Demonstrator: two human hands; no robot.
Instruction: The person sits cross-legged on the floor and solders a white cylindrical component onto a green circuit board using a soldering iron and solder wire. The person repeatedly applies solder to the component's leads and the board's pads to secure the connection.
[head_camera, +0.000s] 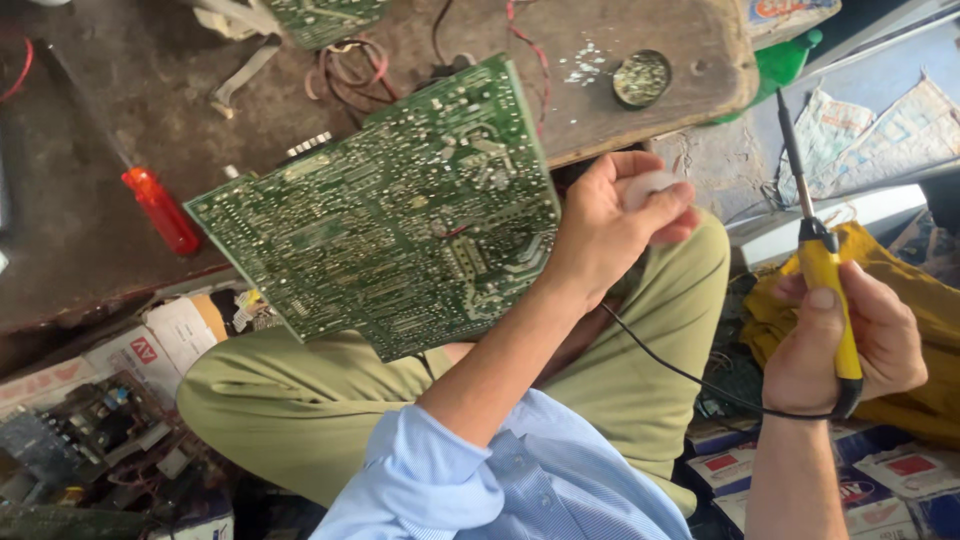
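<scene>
Right hand (850, 345) wraps its fingers around the yellow handle of a soldering iron (822, 262), thumb pressed along the grip, dark tip pointing up and away; black cord (690, 375) loops from the handle base back across the lap. Left hand (610, 225) is curled, fingertips pinching a small whitish piece (650, 185), too blurred to identify, with the wrist just beside the right edge of a large green circuit board (385, 210). Board lies solder side up, tilted, its far corner resting on the bench (100, 210) and its near edge over the person's olive trousers (300, 390). Bench is worn dark wood, stained, with a red-handled screwdriver (160, 210) left of the board, tangled red and black wires (350, 70) behind it, and a small round tin (641, 77) near the far right corner. Floor around is cluttered: cardboard boxes (150, 345) and electronic scrap lower left, printed cartons (880, 480) lower right, yellow cloth (900, 290) under the right hand.
</scene>
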